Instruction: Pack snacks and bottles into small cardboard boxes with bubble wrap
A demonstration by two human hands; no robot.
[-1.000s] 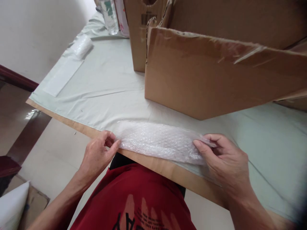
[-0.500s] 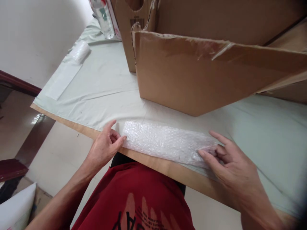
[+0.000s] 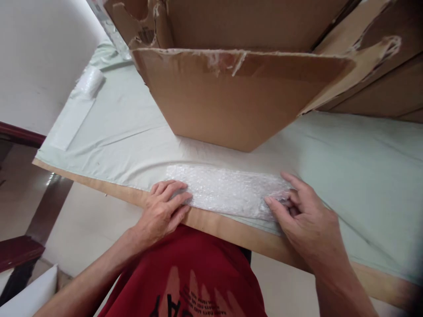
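Observation:
A long flat piece of bubble wrap (image 3: 228, 189) lies along the front edge of the table. My left hand (image 3: 168, 204) rests palm down over its left end, fingers stretched out and lying on the wrap. At the right end, my right hand (image 3: 300, 211) pinches the bubble wrap between thumb and curled fingers, with the index finger extended above. Some of the gripped end is hidden behind those fingers. Whether anything is inside the wrap I cannot tell.
An open cardboard box (image 3: 224, 101) stands just behind the wrap. At the far left is a roll of bubble wrap (image 3: 89, 83) with a flat strip unrolled from it. A pale green cloth (image 3: 357, 176) covers the table. A plastic bottle (image 3: 119, 39) stands partly behind the box.
My left hand has gone from pinching the wrap's left corner to lying flat over that end. My right hand still grips the other end. The camera view has shifted.

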